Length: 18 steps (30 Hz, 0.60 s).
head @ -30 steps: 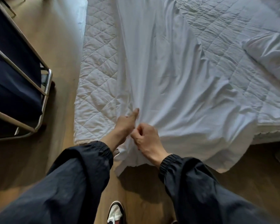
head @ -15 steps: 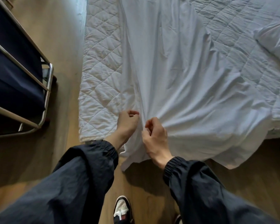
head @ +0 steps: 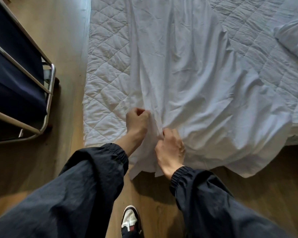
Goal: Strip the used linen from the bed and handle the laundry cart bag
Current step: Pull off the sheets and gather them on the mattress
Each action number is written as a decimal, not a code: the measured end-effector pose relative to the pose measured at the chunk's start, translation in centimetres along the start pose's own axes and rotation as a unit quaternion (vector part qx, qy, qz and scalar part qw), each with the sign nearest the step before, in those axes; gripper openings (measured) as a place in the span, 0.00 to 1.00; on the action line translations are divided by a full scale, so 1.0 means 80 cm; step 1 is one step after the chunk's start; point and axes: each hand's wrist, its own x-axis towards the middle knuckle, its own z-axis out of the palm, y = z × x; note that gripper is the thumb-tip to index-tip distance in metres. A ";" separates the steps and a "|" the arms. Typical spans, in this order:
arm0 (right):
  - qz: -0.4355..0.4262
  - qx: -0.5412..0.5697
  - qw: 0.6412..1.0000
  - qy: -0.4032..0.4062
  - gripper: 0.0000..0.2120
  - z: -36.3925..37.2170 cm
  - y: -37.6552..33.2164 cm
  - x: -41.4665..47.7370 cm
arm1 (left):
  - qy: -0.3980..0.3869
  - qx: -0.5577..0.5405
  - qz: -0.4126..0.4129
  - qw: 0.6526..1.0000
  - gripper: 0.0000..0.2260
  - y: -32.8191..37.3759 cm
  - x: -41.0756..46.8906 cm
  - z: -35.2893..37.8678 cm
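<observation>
A loose white sheet lies crumpled down the middle of the bed and hangs over its foot edge. Under it the quilted mattress pad shows on both sides. My left hand grips a gathered fold of the sheet near the foot of the bed. My right hand grips the same bunch just to the right and lower, fingers curled into the cloth. The laundry cart, a chrome frame with a dark navy bag, stands on the floor to the left.
A white pillow lies at the right edge of the bed. Wooden floor runs between the cart and the bed. My shoe stands on the floor below my hands.
Both hands have gathered more sheet and closed into fists on it. The left hand went from fingers extended to curled, and the sheet has bunched toward the foot edge.
</observation>
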 end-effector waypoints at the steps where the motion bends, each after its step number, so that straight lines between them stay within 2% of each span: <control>1: -0.014 0.007 0.999 0.030 0.07 0.000 0.000 -0.002 | 0.007 -0.027 -0.015 1.000 0.06 0.000 0.001 -0.003; 4: -0.068 0.036 0.995 0.069 0.09 0.002 -0.005 -0.008 | -0.056 -0.085 -0.072 0.992 0.10 -0.001 -0.001 -0.015; 7: -0.115 0.011 0.993 -0.022 0.10 0.008 -0.016 -0.014 | -0.164 -0.006 -0.090 0.982 0.14 -0.004 -0.016 -0.025; 9: -0.113 -0.003 0.992 -0.052 0.16 0.010 -0.021 -0.017 | -0.192 0.042 -0.051 0.979 0.13 -0.004 -0.026 -0.025; 11: -0.086 -0.007 0.994 -0.061 0.18 0.006 -0.024 -0.015 | -0.175 0.071 -0.017 0.982 0.10 -0.006 -0.030 -0.025; 13: -0.077 -0.006 0.994 -0.081 0.15 0.000 -0.025 -0.013 | -0.143 0.111 0.014 0.983 0.09 -0.010 -0.031 -0.027; 18: -0.163 0.015 0.985 -0.055 0.07 -0.006 -0.050 -0.011 | -0.042 0.163 0.070 0.983 0.10 0.004 -0.039 -0.052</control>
